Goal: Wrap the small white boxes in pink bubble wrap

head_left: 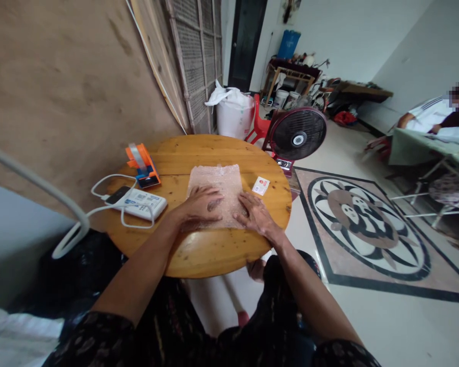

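Observation:
A pinkish sheet of bubble wrap [218,186] lies flat in the middle of a round wooden table [210,250]. My left hand [201,206] rests palm down on its near left part, fingers spread. My right hand [254,214] lies flat on its near right edge, fingers stretched out. Neither hand holds anything. A small white card with a red mark [260,185] sits on the table just right of the sheet.
An orange tape dispenser [143,164] stands at the table's left, with a white box, a phone and white cables [135,203] in front of it. A floor fan [297,135] stands beyond the table. A person sits at a table far right [436,122].

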`<state>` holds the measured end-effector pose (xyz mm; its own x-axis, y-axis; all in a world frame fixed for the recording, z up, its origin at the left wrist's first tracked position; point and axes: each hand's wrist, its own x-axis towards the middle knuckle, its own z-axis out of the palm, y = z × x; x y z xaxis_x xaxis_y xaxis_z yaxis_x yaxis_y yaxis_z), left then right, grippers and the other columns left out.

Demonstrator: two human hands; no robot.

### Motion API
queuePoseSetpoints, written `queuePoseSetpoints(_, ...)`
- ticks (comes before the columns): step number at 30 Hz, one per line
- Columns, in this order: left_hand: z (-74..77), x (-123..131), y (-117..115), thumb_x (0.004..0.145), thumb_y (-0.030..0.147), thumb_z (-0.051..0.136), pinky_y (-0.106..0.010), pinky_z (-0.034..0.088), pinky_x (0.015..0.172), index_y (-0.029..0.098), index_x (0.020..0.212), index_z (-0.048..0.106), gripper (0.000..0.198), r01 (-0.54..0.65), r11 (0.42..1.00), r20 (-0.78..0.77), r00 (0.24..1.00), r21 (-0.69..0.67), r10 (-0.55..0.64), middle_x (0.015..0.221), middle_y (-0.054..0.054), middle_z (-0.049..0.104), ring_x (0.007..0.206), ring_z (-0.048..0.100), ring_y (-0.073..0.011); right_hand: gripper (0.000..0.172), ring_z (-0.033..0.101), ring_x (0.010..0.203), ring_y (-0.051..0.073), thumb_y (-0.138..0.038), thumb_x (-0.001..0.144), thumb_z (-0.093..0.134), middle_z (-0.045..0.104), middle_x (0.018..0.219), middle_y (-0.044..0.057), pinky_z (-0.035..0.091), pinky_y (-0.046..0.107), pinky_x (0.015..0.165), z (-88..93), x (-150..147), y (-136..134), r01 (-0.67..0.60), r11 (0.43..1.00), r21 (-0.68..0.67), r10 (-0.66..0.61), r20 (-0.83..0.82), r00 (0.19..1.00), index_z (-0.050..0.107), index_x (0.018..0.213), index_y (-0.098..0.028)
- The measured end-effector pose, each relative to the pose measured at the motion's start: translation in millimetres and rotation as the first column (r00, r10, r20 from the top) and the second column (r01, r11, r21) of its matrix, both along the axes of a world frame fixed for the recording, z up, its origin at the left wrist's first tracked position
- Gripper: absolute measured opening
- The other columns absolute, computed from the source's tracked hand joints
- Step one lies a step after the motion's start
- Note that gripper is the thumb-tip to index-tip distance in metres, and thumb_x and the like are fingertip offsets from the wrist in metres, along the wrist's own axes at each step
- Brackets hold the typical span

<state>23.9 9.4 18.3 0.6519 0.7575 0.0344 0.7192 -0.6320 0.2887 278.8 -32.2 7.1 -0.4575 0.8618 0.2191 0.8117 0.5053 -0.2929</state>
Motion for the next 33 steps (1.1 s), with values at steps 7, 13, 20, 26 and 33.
queuePoseSetpoints(7, -2.5, 3.1, -1.3, 0.071, 0.069, 0.061, -0.056, 0.018, 0.114, 0.021, 0.138, 0.051, 0.084, -0.011, 1.000, 0.014, 1.000, -0.008, 0.011, 0.153, -0.015, 0.037, 0.143, 0.027, -0.0370, 0.059, 0.041, 0.138, 0.032, -0.047, 0.093, 0.051, 0.048, 0.145, 0.020, 0.031, 0.049, 0.115, -2.6, 0.3, 0.2, 0.007, 1.000, 0.018, -0.006, -0.041, 0.999, 0.051, 0.137, -0.009)
queuePoseSetpoints(13, 1.4, 1.1, -2.8, 0.070, 0.068, 0.063, -0.059, 0.015, 0.114, 0.023, 0.139, 0.049, 0.084, 0.009, 1.000, 0.010, 1.000, -0.024, -0.009, 0.154, -0.015, 0.035, 0.143, 0.025, -0.0373, 0.046, 0.054, 0.125, 0.030, -0.042, 0.090, 0.056, 0.062, 0.131, 0.016, 0.040, 0.048, 0.108, 15.4, 16.7, -2.4, 0.036, 0.993, 0.114, -0.018, -0.155, 0.988, 0.060, 0.127, -0.014)
queuePoseSetpoints(20, 1.3, 0.3, -2.0, 0.069, 0.068, 0.063, -0.062, 0.013, 0.114, 0.023, 0.141, 0.047, 0.086, 0.006, 0.999, 0.010, 1.000, -0.043, -0.006, 0.156, -0.014, 0.033, 0.144, 0.024, -0.0378, 0.048, 0.051, 0.125, 0.034, -0.039, 0.086, 0.059, 0.057, 0.134, 0.016, 0.041, 0.053, 0.104, 41.3, 46.1, 36.2, 0.345, 0.904, 0.251, -0.304, -0.189, 0.934, 0.057, 0.128, -0.017)
queuePoseSetpoints(26, 0.5, 0.5, -1.5, 0.069, 0.069, 0.063, -0.061, 0.015, 0.114, 0.023, 0.140, 0.049, 0.086, 0.009, 0.999, 0.016, 1.000, -0.042, -0.009, 0.155, -0.013, 0.033, 0.144, 0.024, -0.0374, 0.065, 0.053, 0.124, 0.032, -0.040, 0.080, 0.066, 0.057, 0.134, 0.018, 0.042, 0.048, 0.104, 21.5, 46.2, 53.3, 0.441, 0.897, 0.026, -0.421, -0.250, 0.872, 0.047, 0.137, -0.014)
queuePoseSetpoints(33, 1.7, 0.8, -1.3, 0.072, 0.069, 0.061, -0.059, 0.012, 0.116, 0.023, 0.142, 0.046, 0.086, 0.010, 0.999, -0.018, 1.000, -0.046, -0.011, 0.157, -0.013, 0.031, 0.145, 0.022, -0.0361, 0.066, 0.066, 0.105, 0.026, -0.033, 0.079, 0.064, 0.068, 0.118, 0.011, 0.050, 0.043, 0.096, -5.6, 50.8, 56.1, 0.461, 0.879, -0.123, -0.469, -0.400, 0.787, 0.043, 0.140, -0.019)
